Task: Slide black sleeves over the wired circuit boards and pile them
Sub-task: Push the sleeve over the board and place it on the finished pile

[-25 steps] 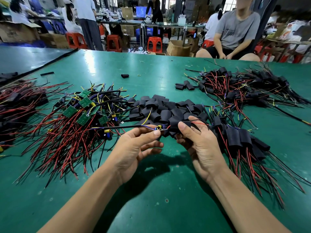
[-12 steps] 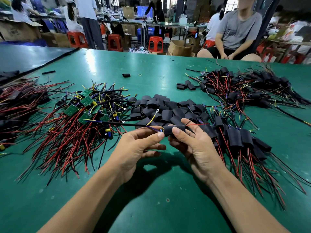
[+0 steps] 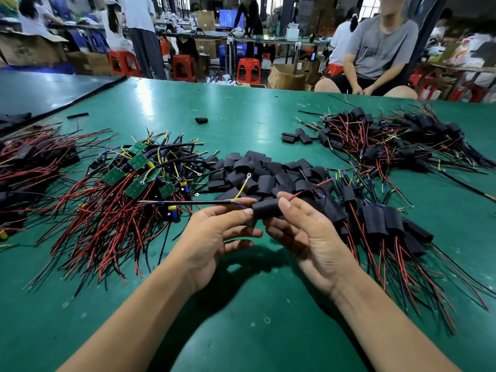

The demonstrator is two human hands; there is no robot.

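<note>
A black sleeve [image 3: 266, 208] sits between my two hands above the green table [image 3: 241, 331], with the circuit board hidden inside it. My right hand [image 3: 306, 237] pinches the sleeve with thumb on top. My left hand [image 3: 214, 232] pinches the wires at the sleeve's left end; a black cable [image 3: 185, 202] runs left from there and a yellow wire with a ring terminal [image 3: 243, 186] rises above. Loose black sleeves [image 3: 257, 173] lie heaped behind my hands. Bare green boards with red wires [image 3: 134, 170] are piled at the left. Sleeved boards [image 3: 381, 221] are piled at the right.
A second heap of sleeved, wired boards [image 3: 389, 140] lies at the far right, and another wire bundle [image 3: 29, 167] at the far left edge. A stray sleeve [image 3: 201, 120] lies mid-table. A seated person [image 3: 375, 49] faces the table's far edge; red stools and boxes stand behind.
The sleeve has slid left along the wires and now covers the board fully; my hands rose slightly and my right thumb moved onto the sleeve's top.
</note>
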